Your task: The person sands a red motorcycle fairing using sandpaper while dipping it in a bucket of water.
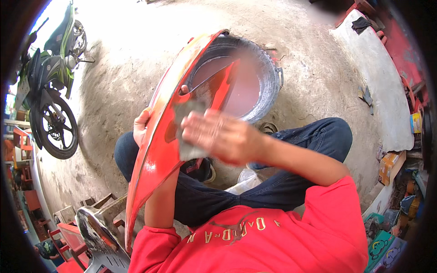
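Observation:
A long, curved red vehicle body panel stands tilted across my lap, its far end leaning over a black basin. My left hand grips the panel's left edge, with the forearm passing behind it. Flat against the panel's face, my right hand presses a grey sheet, likely wet sandpaper; the hand is blurred by motion. Dark worn patches show around the sheet. Cloudy pinkish water fills part of the basin.
A black and green motorcycle stands at the left on the concrete floor. Behind my left side is a grey plastic chair. A pale slab, a cardboard box and assorted clutter line the right.

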The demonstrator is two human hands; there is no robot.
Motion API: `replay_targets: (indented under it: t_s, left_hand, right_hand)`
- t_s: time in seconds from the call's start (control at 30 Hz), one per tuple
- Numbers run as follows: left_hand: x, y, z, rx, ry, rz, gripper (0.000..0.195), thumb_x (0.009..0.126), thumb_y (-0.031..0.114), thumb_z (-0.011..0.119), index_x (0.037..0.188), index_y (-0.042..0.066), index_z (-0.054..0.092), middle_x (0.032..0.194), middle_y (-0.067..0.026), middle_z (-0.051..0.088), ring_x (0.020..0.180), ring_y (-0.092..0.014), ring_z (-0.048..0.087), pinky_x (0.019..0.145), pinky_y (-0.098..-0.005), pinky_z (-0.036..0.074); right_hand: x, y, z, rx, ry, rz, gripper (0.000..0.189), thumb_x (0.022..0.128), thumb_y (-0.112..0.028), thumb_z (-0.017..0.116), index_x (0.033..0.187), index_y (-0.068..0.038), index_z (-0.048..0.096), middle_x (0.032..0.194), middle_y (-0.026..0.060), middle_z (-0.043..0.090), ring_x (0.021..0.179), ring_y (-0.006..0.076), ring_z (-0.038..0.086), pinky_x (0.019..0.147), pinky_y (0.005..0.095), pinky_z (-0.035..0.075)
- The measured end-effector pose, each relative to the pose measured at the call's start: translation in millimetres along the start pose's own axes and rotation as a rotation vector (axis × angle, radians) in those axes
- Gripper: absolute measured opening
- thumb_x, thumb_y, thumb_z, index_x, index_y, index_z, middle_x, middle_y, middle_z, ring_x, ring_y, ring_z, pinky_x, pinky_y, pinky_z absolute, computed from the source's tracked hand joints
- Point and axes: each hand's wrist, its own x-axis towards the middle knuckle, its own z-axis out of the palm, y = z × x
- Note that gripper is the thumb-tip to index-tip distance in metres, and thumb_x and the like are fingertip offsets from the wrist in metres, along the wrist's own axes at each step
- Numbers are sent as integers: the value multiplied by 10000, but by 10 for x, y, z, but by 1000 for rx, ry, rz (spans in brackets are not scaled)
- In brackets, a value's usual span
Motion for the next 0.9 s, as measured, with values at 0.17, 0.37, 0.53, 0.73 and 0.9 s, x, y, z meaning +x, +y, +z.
replay_targets:
  t_s: [0.17,0.37,0.53,0.73,0.9]
  left_hand:
    - [23,-63,-8,51,-72,37,702,968,304,452,1536,-95,344,1538,-299,442,1395,-396,489,1205,-485,344]
    - [85,-183,108,14,35,43,542,961,296,456,1341,-76,554,1316,-299,632,1173,-406,639,1106,-528,444]
    - [92,-38,-159,-38,75,131,572,967,333,453,1372,-63,536,1320,-298,629,1154,-423,644,1097,-561,450]
    - [110,-13,-522,69,33,157,619,973,363,436,1413,-68,504,1341,-283,623,1174,-393,650,1095,-534,456]
    - [151,144,-457,-103,-79,-154,648,964,377,473,1441,-60,486,1370,-282,609,1208,-415,626,1110,-527,443]
  right_hand:
    - [35,425,-22,-108,52,152,496,868,-64,617,1358,10,595,1358,205,643,1292,340,617,1102,478,492]
    - [218,-65,-117,59,-47,-31,486,908,-68,613,1387,14,589,1414,216,610,1308,346,610,1096,457,497]
    - [222,-64,-4,51,-11,-42,505,859,-62,664,1350,37,595,1393,226,616,1283,368,622,1046,466,540]
    - [397,23,-68,20,-2,-24,477,861,-12,631,1335,42,610,1336,228,651,1256,381,638,1051,469,533]
    - [386,-519,-71,97,-86,-108,470,898,-40,574,1359,49,604,1372,221,640,1293,340,625,1074,468,515]
